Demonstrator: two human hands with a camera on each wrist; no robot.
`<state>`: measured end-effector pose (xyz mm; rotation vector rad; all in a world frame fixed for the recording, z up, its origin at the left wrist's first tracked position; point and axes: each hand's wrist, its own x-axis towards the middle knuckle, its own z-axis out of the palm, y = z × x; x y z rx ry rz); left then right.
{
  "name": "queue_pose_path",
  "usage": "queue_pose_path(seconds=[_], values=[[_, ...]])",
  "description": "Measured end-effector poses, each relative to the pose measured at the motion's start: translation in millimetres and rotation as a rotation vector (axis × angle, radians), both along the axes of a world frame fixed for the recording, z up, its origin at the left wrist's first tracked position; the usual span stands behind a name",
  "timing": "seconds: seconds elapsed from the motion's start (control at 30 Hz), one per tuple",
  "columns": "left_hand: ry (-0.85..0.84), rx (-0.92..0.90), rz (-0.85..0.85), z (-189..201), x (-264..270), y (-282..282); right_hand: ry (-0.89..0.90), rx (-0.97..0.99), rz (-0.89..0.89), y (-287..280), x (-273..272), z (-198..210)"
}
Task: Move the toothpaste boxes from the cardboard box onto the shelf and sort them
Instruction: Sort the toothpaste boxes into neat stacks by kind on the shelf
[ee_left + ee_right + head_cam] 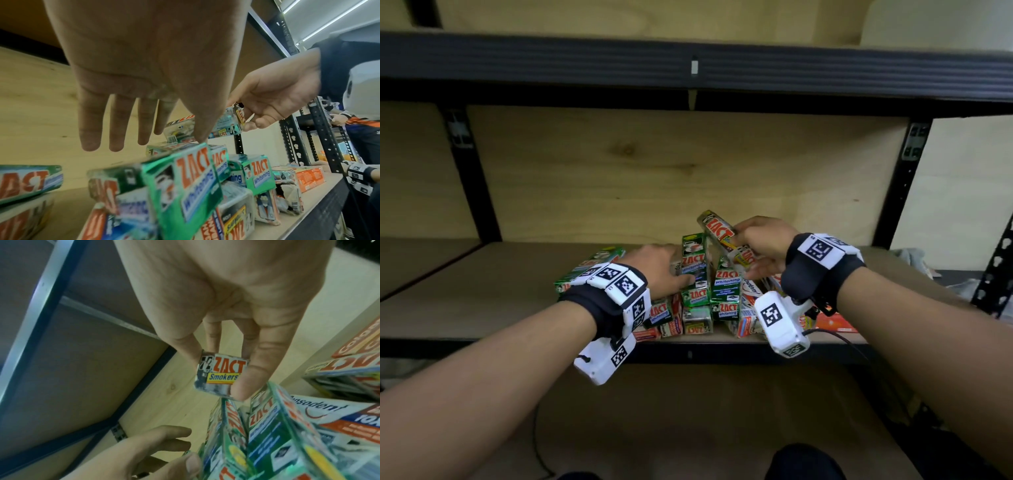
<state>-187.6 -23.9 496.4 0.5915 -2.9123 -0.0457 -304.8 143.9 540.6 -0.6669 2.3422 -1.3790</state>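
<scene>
Risk first: the heap of toothpaste boxes [695, 301] on the shelf [482, 308] is loose and stacked several deep, w/ the green ZACT Whitening box [694, 265] propped up on top. Nudge it w/ either hand and the pile probably slides; boxes at the front of the heap sit right at the shelf's front edge, so they'd likely drop off.

Second risk: your right hand [763, 246] only pinches the ZACT Smokers box [221, 374] at its near end, thumb on one side, fingertips on the other, the rest sticking out tilted above and behind the heap. A light end-pinch like that may let it swivel or clip the Whitening box on the way down.

Your left hand [133, 73] is spread flat, palm down, fingers [115, 129] straight and parted, holding nothing; its thumb touches the Whitening box's top edge, left of the heap's peak. Wrist is level, forearm reaching in from the front of the heap. No cardboard box in view, so can't tell what's left in it.
</scene>
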Motion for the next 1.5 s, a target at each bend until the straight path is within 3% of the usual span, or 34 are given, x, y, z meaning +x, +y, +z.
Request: queue_pose_path(seconds=[0.1, 0.23, 0.57, 0.87, 1.13, 1.33, 1.5], values=[[-0.04, 0.02, 0.046, -3.3, 6.3, -10.2, 0.034, 0.017, -0.009, -15.1, 13.9, -2.3], [-0.083, 0.029, 0.084, -10.2, 12.0, -22.3, 0.235, 0.188, 0.028, -30.7, 25.5, -11.3], [-0.05, 0.145, 0.067, -12.5, 7.8, -30.7, 0.389, 0.388, 0.054, -31.1, 19.8, -24.5], [0.152, 0.128, -0.174, 7.9, -22.1, 20.4, 0.352, 0.42, 0.044, 20.9, -4.3, -12.0], [0.107, -0.065, -0.304, -6.4, -56.4, 62.7, 0.428, 0.744, -0.036, 85.4, -36.1, -25.6], [0.066, -0.335, -0.387, -11.8, -75.2, 94.5, 0.549, 1.03, 0.038, 126.6, -61.0, -38.1], [-0.019, -0.224, -0.452, -15.6, -95.1, 131.6, 0.502, 1.043, 0.071, 155.6, -84.1, -51.6]])
